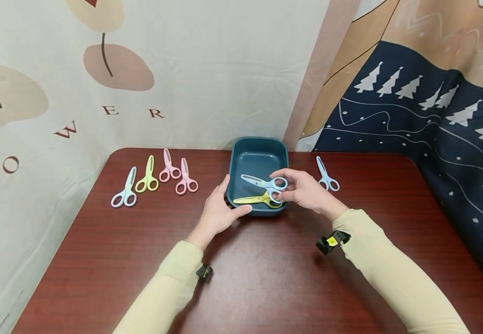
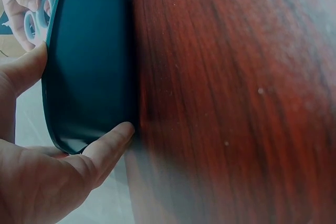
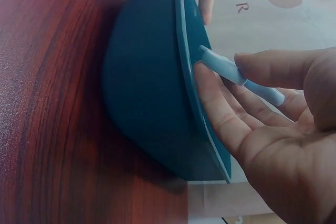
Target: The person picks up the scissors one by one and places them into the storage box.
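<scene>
A dark teal plastic bin (image 1: pixel 258 149) stands at the table's far side. My left hand (image 1: pixel 218 211) holds its near left corner, thumb at the front and fingers along the left side. In the left wrist view the bin's outer wall (image 2: pixel 89 66) lies between thumb and fingers. My right hand (image 1: pixel 308 190) pinches light blue scissors (image 1: pixel 262 183) by the handle loops, above the bin's near right part, blades pointing left. The right wrist view shows the scissors' handle (image 3: pixel 223 66) between thumb and fingers, just over the rim. Yellow-green scissors (image 1: pixel 251 199) lie inside the bin.
On the left of the brown table (image 1: pixel 258 278) lie light blue scissors (image 1: pixel 126 190), yellow-green scissors (image 1: pixel 148 176) and two pink pairs of scissors (image 1: pixel 168 166). More blue scissors (image 1: pixel 325 174) lie right of the bin. A printed cloth (image 1: pixel 224 69) hangs behind the table.
</scene>
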Tool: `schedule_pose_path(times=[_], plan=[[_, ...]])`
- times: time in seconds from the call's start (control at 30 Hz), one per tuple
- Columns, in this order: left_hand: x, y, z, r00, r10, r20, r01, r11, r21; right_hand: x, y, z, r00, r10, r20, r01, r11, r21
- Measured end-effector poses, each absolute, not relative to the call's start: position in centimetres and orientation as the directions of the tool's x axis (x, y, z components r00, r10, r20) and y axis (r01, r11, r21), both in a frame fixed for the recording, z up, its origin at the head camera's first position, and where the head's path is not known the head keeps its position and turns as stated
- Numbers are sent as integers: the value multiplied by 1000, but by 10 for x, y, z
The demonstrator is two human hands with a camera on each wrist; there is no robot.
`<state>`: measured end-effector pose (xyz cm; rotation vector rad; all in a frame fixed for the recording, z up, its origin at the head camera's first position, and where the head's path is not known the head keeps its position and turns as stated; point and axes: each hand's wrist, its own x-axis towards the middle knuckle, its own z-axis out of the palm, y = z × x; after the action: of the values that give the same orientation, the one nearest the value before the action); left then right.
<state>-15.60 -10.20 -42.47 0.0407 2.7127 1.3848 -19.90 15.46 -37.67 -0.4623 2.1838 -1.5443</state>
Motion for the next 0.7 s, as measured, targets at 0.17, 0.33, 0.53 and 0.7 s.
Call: schedule_pose_path(times=[0.17, 0.33, 0.53, 0.7], plan=[[-156, -102, -425, -995, 70, -70, -16, 584, 811, -201, 152, -379, -846, -508, -164, -41, 368, -929], [-156, -102, -425, -995, 71, -73, -18, 586, 810, -201, 148, -378, -841, -514, -168, -73, 415, -907], [-156, -102, -424, -994, 72, -77, -21, 581, 813, -202, 143, -378, -833, -528, -166, -125, 473, -872], [-156, -102, -423, -995, 71, -76, -20, 583, 812, -204, 140, -379, -828, -533, -175, -146, 507, -850]])
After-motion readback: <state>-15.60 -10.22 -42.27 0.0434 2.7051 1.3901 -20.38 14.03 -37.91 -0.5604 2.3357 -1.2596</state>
